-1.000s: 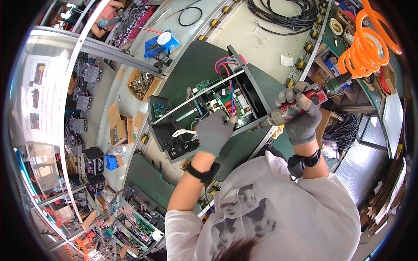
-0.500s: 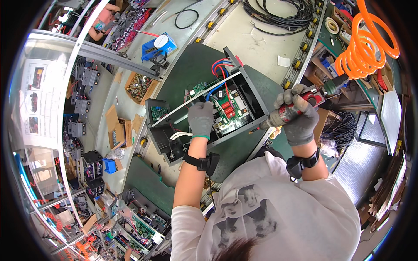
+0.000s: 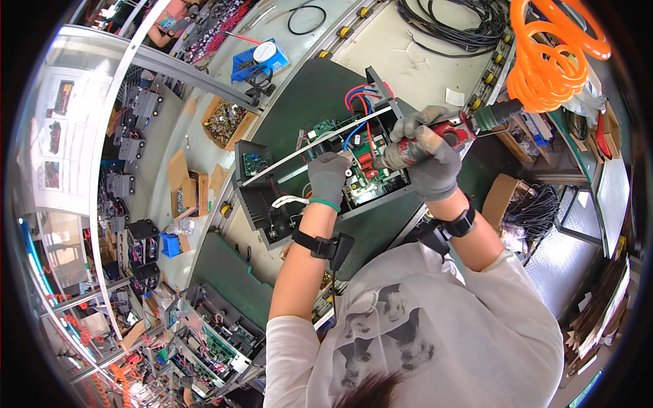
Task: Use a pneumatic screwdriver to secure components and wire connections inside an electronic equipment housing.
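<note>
A black metal case (image 3: 264, 207) lies open in front of me, with a green circuit board (image 3: 373, 187) and red components inside. My left hand (image 3: 328, 178), in a grey glove, reaches into the case. Its fingers are pinched at the end of a blue wire (image 3: 352, 136) over the board. My right hand (image 3: 435, 163), also gloved, is wrapped round a red and grey air screwdriver (image 3: 401, 154). The tool's front end points left over the board, close to my left fingertips. Its tip is hard to make out.
An orange coiled air hose (image 3: 544, 75) hangs at the upper right, behind the tool. A box of small screws (image 3: 226, 124), an open carton (image 3: 182, 180) and a blue bin (image 3: 248, 64) stand to the left. Black cable coils (image 3: 462, 30) lie at the far side.
My right hand has brought the screwdriver left, from beside the case to over the board. My left hand has shifted slightly right with the blue wire's end.
</note>
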{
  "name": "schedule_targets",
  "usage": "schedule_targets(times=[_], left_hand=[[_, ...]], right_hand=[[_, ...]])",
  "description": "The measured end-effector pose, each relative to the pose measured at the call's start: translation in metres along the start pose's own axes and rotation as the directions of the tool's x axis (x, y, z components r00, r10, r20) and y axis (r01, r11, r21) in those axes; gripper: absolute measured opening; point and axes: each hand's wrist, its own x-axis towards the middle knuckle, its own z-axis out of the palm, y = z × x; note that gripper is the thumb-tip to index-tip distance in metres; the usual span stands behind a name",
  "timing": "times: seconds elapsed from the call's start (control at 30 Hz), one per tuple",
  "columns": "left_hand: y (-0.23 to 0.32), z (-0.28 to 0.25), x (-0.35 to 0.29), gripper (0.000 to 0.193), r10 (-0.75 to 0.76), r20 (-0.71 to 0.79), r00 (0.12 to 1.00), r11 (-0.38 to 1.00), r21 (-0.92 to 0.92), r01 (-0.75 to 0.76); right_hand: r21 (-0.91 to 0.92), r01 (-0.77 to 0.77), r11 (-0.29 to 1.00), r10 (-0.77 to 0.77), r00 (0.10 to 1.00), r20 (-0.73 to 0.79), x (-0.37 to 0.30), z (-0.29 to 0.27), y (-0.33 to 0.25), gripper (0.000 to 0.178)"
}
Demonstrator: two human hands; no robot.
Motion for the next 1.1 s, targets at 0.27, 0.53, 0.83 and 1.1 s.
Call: schedule_targets(times=[0.27,0.53,0.83,1.1], left_hand=[[-0.013,-0.006,0.008,0.007,0.049,-0.015,0.999,0.998,0.031,-0.049],[0.012,-0.010,0.010,0.030,0.164,-0.022,0.986,0.807,0.578,-0.121],[0.005,-0.018,0.027,0.024,0.187,0.082,0.979,0.696,0.692,-0.191],[0.007,-0.019,0.030,0.020,0.130,0.112,0.985,0.716,0.676,-0.171]], right_hand=[[-0.068,-0.036,0.997,0.044,0.992,0.122,-0.001,0.003,0.032,0.022],[-0.297,0.039,0.954,0.072,0.934,0.351,-0.002,-0.003,0.047,0.024],[-0.271,-0.166,0.948,0.237,0.938,0.253,-0.001,0.004,0.052,0.026],[-0.377,-0.190,0.906,0.296,0.923,0.245,0.006,0.010,0.052,0.026]])
